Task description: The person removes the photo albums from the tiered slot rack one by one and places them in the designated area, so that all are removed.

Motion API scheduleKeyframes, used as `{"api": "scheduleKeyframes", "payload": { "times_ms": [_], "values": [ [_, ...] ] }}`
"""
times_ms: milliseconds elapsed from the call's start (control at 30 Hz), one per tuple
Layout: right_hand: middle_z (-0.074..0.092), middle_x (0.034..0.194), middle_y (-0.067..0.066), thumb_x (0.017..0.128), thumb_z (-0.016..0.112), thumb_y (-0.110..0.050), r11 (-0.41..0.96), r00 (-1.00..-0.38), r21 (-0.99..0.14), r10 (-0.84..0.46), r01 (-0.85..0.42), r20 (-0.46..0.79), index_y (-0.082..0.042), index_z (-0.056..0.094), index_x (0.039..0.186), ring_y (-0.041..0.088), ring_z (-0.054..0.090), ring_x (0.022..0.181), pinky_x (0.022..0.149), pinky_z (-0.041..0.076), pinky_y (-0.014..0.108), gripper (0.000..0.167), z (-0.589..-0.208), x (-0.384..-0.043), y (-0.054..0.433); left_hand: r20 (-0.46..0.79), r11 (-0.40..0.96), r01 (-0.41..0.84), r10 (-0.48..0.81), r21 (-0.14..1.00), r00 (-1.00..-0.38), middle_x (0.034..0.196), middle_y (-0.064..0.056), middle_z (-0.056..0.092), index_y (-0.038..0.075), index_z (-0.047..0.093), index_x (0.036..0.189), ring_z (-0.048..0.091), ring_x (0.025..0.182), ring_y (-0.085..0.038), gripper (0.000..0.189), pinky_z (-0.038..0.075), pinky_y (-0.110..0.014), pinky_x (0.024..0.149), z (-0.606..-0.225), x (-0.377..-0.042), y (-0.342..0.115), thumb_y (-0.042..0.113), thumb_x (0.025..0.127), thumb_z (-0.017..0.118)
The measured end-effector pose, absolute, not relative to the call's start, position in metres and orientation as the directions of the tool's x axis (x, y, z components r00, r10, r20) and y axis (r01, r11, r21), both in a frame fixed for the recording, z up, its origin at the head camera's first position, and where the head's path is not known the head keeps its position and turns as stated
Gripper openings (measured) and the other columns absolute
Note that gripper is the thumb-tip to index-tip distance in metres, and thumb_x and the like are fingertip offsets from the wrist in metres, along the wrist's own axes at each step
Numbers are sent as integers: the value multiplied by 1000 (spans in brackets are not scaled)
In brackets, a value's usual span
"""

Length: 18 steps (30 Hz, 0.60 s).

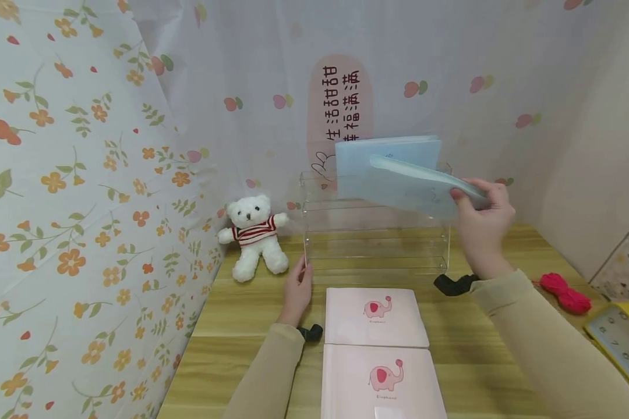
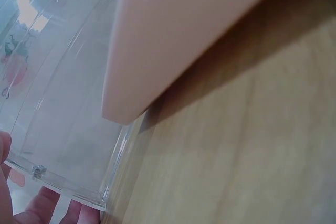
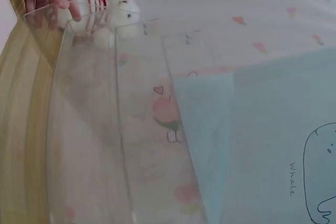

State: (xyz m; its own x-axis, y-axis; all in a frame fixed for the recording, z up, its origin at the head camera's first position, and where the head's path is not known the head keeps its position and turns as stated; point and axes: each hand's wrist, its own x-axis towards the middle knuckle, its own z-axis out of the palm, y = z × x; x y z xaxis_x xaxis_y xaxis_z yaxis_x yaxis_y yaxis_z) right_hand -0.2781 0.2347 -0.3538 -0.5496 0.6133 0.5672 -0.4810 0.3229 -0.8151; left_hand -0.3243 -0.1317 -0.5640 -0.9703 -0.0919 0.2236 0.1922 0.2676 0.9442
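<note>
The clear rack (image 1: pixel 377 258) stands along the back edge of the wooden tabletop (image 1: pixel 230 326), about midway between the left and right edges. The left hand (image 1: pixel 296 291) is clamped on the left side panel of the rack, thumb on one face and fingers on the other, low down near the tabletop.

The right hand (image 1: pixel 484 224) is clamped on the right end of a blue book (image 1: pixel 414 189), thumb on the near face. This book is raised above the tabletop at the upper right part of the rack, tilted, its top edge sloping down toward the hand. Contact between it and the rack cannot be confirmed. Behind it, a second blue book (image 1: pixel 356 152) stands upright in the upper part of the rack and projects above its top edge. The right wrist view shows a whale outline and the word "Whale" on a blue cover.

Two pink books, the far pink book (image 1: pixel 393 329) and the near pink book (image 1: pixel 351 378), lie flat in front of the rack, edges meeting, each printed with an elephant. A white teddy bear (image 1: pixel 248 212) sits at the back left corner. Red yarn (image 1: pixel 565 294) and a yellow clock (image 1: pixel 621 343) lie toward the right edge.
</note>
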Motion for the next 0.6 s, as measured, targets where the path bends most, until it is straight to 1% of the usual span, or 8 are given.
{"api": "scheduleKeyframes", "payload": {
  "times_ms": [133,233,333,367,467,500,567,600],
  "values": [
    [71,105,-14,92,91,-13,183,-508,-853,735,-489,449,-4,84,116,6,69,92,80,57,14,28,-375,-256,252,233,261,203,-91,944,-968,164,-11,60,20,52,166,64,143,-39,52,52,-60,120,-566,-324,-133,37,116,57],
    [73,105,-8,87,94,-9,61,-494,-862,799,-504,345,-2,84,114,9,67,91,80,56,14,29,-392,-239,264,239,264,208,-89,942,-967,162,-12,61,19,53,165,64,143,-39,52,52,-60,119,-569,-324,-133,37,117,57],
    [74,104,-6,84,96,-8,-3,-456,-852,846,-523,277,-3,84,112,9,67,91,83,56,18,31,-405,-225,275,237,267,205,-90,942,-967,162,-12,62,20,54,165,65,142,-39,51,52,-60,119,-569,-324,-132,37,116,57],
    [74,102,-5,83,97,-8,-24,-440,-843,861,-538,256,-2,84,111,10,68,92,85,56,19,32,-409,-220,279,237,268,205,-91,941,-967,162,-12,62,20,54,165,65,142,-39,51,53,-60,118,-568,-324,-132,37,116,57],
    [74,105,0,81,97,-7,-71,-402,-804,890,-590,217,0,83,111,14,71,100,91,57,22,34,-417,-210,288,233,269,201,-93,942,-968,162,-11,61,21,54,165,65,142,-38,51,54,-59,117,-567,-324,-132,37,116,57],
    [74,107,3,80,98,-6,-98,-399,-784,895,-613,201,2,82,112,16,72,103,93,58,23,35,-419,-208,290,232,269,200,-92,942,-968,162,-12,61,21,53,165,66,141,-38,52,54,-59,117,-566,-324,-132,37,116,57],
    [72,112,6,81,97,-6,-132,-392,-763,904,-633,169,2,81,112,18,72,108,92,60,23,37,-422,-203,296,225,270,194,-87,943,-971,162,-12,61,21,52,166,65,142,-37,52,54,-59,117,-565,-322,-131,37,117,56],
    [71,114,7,80,97,-6,-148,-386,-755,910,-639,149,2,81,113,18,71,108,87,61,22,37,-423,-202,299,222,271,192,-85,943,-971,162,-12,61,21,51,167,65,142,-37,52,54,-59,117,-564,-322,-131,37,117,56]
  ]
}}
